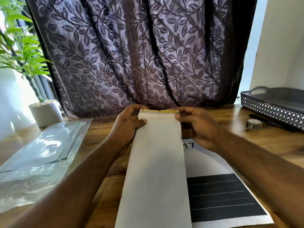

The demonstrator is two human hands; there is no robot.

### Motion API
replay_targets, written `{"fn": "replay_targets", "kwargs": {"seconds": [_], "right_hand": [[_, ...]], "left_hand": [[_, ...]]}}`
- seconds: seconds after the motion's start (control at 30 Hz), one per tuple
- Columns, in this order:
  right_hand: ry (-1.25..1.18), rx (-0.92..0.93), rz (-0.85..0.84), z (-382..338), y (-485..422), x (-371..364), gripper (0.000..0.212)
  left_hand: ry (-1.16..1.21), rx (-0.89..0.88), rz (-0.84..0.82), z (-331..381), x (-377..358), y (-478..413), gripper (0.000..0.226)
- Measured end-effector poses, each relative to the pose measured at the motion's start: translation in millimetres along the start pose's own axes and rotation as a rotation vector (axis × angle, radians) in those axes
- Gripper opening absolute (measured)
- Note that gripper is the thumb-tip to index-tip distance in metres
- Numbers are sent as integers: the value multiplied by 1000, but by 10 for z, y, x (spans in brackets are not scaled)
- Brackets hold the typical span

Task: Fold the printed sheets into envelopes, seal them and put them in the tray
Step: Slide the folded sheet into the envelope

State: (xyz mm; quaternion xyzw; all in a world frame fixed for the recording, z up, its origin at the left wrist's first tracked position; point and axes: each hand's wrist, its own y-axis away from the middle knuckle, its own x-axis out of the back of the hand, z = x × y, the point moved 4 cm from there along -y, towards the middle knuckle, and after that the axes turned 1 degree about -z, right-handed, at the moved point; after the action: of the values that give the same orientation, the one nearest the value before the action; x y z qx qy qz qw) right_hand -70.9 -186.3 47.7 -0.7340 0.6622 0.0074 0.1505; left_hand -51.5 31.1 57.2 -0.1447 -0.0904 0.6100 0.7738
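The long white paper envelope point(156, 162) points away lengthwise; left hand point(126, 127) and right hand point(199, 127) each pinch a far flap corner.

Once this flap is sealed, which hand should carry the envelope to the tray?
Right, probably. The right hand pinches the top corner of the envelope, and the tray stands to the far right, on its side; the left hand would have to cross over.
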Motion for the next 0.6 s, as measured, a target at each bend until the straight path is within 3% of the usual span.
{"fn": "replay_targets", "kwargs": {"seconds": [0.3, 0.4, 0.6], "right_hand": [[41, 23, -99, -10, 63, -29, 35], [109, 31, -77, -11, 65, -35, 27], [345, 116, -31, -13, 83, -59, 10]], "left_hand": [[-115, -25, 37, 57, 20, 53, 20], [-135, -7, 42, 60, 14, 63, 7], [-253, -35, 110, 46, 8, 30, 20]]}}
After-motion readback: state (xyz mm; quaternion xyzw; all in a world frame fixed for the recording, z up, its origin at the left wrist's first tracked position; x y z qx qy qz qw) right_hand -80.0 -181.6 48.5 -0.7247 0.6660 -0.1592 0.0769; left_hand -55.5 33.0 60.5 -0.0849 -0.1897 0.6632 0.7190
